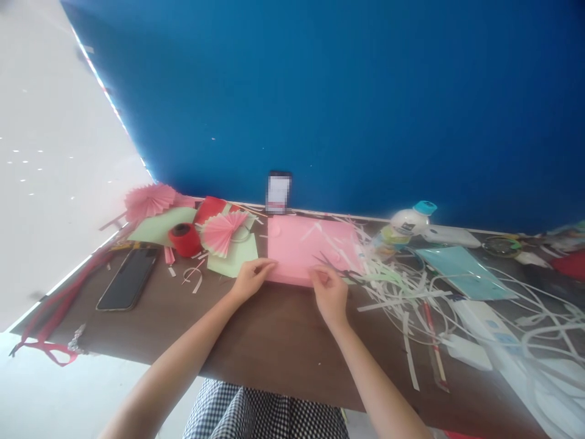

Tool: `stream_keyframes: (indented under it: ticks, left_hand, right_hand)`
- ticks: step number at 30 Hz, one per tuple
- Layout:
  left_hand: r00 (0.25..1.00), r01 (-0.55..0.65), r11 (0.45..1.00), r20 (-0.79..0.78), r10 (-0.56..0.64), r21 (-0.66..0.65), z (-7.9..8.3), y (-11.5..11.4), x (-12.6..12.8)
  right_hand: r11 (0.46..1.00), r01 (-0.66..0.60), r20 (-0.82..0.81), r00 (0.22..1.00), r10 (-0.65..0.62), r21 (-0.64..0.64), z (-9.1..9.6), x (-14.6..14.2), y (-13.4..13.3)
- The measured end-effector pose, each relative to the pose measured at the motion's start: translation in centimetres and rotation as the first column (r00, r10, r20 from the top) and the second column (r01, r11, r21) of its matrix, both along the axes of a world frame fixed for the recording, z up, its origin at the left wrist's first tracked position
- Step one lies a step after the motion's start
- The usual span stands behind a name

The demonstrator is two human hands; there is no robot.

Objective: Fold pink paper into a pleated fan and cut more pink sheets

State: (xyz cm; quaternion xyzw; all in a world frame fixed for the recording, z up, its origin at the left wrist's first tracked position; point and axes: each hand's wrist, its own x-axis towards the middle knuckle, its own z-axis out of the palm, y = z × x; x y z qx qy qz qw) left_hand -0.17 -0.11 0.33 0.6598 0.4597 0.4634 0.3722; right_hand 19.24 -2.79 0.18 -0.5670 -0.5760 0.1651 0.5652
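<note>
Pink paper: through the head camera I see the pink paper (295,250) flat on the table (269,341); take it as the clock's centre.
Left hand: at seven o'clock, my left hand (254,275) pinches the near corner, finger and thumb together.
Right hand: at five, my right hand (329,291) has fingertips together on the near edge; I judge the paired hold keeps that edge straight.
Scissors: at four, the scissors (339,267) lie partly over the paper, presumably for easy reach.
Phone: at twelve, a lit phone (278,192) leans against the blue wall (338,110), probably for viewing.
Paper strips: at three, paper strips (388,279) are heaped aside, likely offcuts.
</note>
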Motion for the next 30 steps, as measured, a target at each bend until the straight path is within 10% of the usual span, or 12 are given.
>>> stream_keyframes:
  ticks: [16,30]
  left_hand:
    - [0.988,0.100,0.995,-0.116,-0.099,0.004,-0.1,0.1,-0.6]
    - [0.920,0.361,0.918,-0.096,-0.379,-0.163,1.2,0.1,-1.2]
  right_hand:
    - [0.986,-0.034,0.142,0.990,0.011,0.160,0.3,0.1,-0.2]
    - [0.997,-0.075,0.131,0.989,0.073,0.008,0.9,0.4,-0.3]
